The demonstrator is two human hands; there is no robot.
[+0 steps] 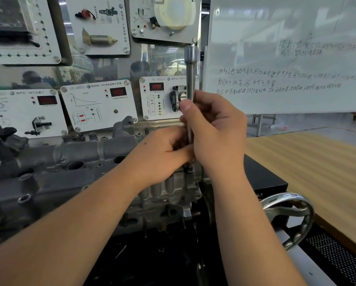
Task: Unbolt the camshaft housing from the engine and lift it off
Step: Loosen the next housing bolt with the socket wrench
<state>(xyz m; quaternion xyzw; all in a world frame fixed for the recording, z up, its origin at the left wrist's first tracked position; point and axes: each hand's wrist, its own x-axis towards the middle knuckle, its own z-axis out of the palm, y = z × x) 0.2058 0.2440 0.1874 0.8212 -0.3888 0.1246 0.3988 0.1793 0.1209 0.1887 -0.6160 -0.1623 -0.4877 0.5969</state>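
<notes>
Over the engine's (74, 162) right end, right hand (216, 131) gripping an upright socket wrench (190, 79), left hand (164, 151) curled round its lower shaft, tip on the housing (173, 182)

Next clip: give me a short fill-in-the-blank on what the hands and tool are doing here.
1. The right hand grips the long socket wrench, which stands ____.
2. The left hand holds the wrench near its ____ end.
3. The chrome handwheel sits to the ____ of the camshaft housing.

Missing words: upright; lower; right
</notes>
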